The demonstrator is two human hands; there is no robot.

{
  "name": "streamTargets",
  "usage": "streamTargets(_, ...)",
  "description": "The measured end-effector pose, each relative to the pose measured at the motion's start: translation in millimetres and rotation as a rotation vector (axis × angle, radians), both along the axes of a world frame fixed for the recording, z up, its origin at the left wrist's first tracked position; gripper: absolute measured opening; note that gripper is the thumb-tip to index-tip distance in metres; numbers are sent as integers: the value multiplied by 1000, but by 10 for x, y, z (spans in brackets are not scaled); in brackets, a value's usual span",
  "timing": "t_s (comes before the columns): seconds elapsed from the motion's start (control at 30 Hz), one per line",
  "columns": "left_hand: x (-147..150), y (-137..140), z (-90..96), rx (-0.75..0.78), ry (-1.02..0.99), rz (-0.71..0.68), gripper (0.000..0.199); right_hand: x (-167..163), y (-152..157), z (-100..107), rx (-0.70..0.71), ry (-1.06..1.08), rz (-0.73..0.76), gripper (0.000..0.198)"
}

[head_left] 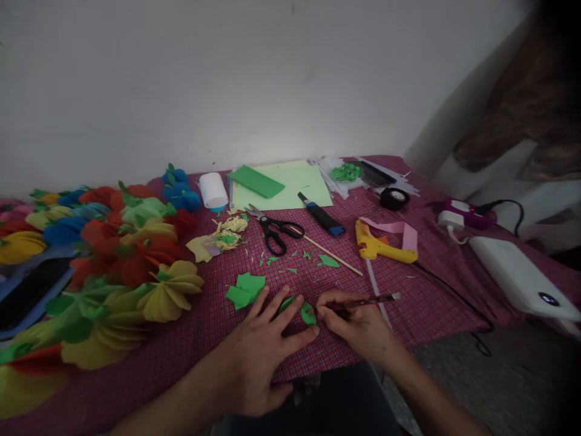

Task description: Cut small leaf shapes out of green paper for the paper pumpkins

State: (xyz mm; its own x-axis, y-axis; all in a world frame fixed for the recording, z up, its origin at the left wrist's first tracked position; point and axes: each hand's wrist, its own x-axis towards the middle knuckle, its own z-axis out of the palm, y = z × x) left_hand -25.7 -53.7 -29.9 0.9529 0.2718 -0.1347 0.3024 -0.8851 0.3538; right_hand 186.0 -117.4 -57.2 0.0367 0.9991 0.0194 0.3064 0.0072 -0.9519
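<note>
My left hand (263,342) lies flat with its fingers spread at the table's near side. Its fingertips press by a small cut piece of green paper (307,313). Pinched like a pen in my right hand (351,321) is a slim dark pencil-like tool (372,300) with a pale metallic upper end; its exact kind is unclear. The tool's lower tip is hidden by my fingers, beside that green piece. More folded green paper pieces (246,290) lie just beyond my left fingertips. A leaf-shaped green scrap (328,261) rests farther out.
Black-handled scissors (276,230), a wooden stick (331,253) and a box cutter (321,215) lie beyond my hands. To the right are a yellow glue gun (381,245) with a cord and a white power bank (521,275). Colourful paper pumpkins (131,236) crowd the left.
</note>
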Motion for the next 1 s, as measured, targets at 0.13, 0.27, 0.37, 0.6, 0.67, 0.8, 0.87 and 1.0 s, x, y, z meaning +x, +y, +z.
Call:
streamTargets(0.13,-3,1,-9,4,2,1,94,-2,-3,-31,-3,-35,5,11)
streamTargets(0.27,-6,3,-18,6,-3,-5,93,-6,4,-20,10,-30,4,10)
streamTargets(0.37,-5,0,-20,7,-2,-8,92,1,9,16,7,-1,2,10)
streamTargets(0.6,4,-7,-25,18,-5,-1,89,15,2,71,9,-5,-56,12)
streamTargets(0.67,5,0,-23,14,-3,-11,88,13,0,59,0,-22,-27,12)
streamTargets(0.8,1,12,-16,12,3,-17,90,8,-6,20,-12,-26,22,12)
streamTargets(0.87,1,11,-9,15,6,-21,90,5,-9,-1,-19,-19,34,12)
streamTargets(1.0,8,7,6,17,13,-23,89,-8,-13,-25,-25,8,30,11)
